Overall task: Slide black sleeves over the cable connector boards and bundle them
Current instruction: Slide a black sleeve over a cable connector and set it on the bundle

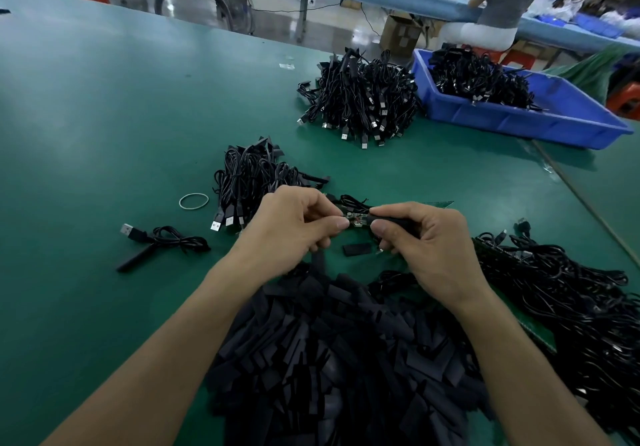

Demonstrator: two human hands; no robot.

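Head view: both hands are seen meeting over the green table (86,116), with one board and one sleeve held between them.
Left hand (294,224): curled, with thumb and forefinger pinching the near end of the board (356,220).
Right hand (422,237): curled round a sleeve (391,219), which is pinched at its mouth, just at the far end of the board.
Board: held level between the two hands; its parts are mostly exposed, so the sleeve is judged to be barely started over it. How far the tip has entered cannot be told.
Spare sleeve (356,250): lies on the table just below the hands.
Sleeve pile (329,359): heaped between the forearms, close to the person.
Done so far: a small bunch (249,175) lies just beyond the left hand, with a band (194,200) beside it. A larger heap (360,99) and a filled bin (519,123) stand well beyond the right hand. One sleeved cable (162,241) lies alone, out past the left hand.
Left to do: a tangle of cables (571,293) is spread outside the right forearm, apparently unsleeved. Much work is judged to remain: this sleeve must be slid home, and the small bunch seems not yet banded.
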